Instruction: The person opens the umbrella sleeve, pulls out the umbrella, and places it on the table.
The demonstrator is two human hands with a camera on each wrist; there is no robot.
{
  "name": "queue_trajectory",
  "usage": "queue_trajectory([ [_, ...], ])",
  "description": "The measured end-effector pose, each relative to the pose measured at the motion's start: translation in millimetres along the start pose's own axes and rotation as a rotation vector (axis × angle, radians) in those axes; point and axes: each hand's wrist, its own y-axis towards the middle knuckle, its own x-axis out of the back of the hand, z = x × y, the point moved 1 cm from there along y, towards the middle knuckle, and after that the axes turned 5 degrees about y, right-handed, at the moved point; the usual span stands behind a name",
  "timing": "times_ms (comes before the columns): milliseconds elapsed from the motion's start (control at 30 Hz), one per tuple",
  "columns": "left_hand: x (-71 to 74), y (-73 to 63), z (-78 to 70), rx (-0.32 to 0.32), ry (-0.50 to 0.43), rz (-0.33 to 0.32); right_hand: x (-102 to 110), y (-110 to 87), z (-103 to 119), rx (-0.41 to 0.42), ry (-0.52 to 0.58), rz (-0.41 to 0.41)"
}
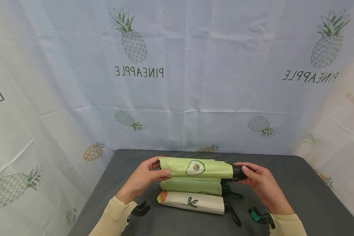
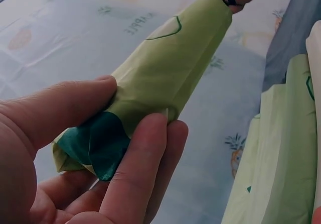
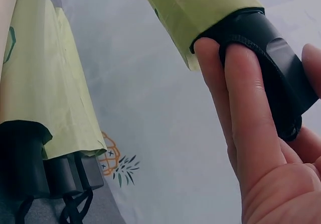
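Note:
A folded light-green umbrella [image 1: 180, 167] with an avocado print is held sideways above the other umbrellas. My left hand [image 1: 148, 173] pinches its left end, thumb on one side and fingers on the other. Up close in the left wrist view, that end of the umbrella [image 2: 165, 68] shows a dark green patch beside the fingertips. My right hand [image 1: 261, 182] grips the black handle [image 3: 288, 68], with the thumb across from the fingers. A black strap loop [image 3: 243, 39] passes over those fingers.
Below the held umbrella, another green umbrella [image 1: 191, 187] lies on the dark grey table [image 1: 286, 183], partly covered in the head view. Nearer the front lies a cream umbrella [image 1: 205, 204] with a leaf print and black strap. Pineapple-print curtains [image 1: 200, 91] surround the table's back and sides.

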Motion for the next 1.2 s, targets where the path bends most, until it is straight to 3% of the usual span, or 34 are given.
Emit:
queue_trajectory([
  [267,0.9,2.0,-1.9,0.010,0.003,0.004,6,-2.6,2,-0.036,0.004,-0.050],
  [1200,13.6,-1.4,-1.8,0.014,-0.029,-0.015,23,-7.2,7,0.016,0.042,-0.070],
])
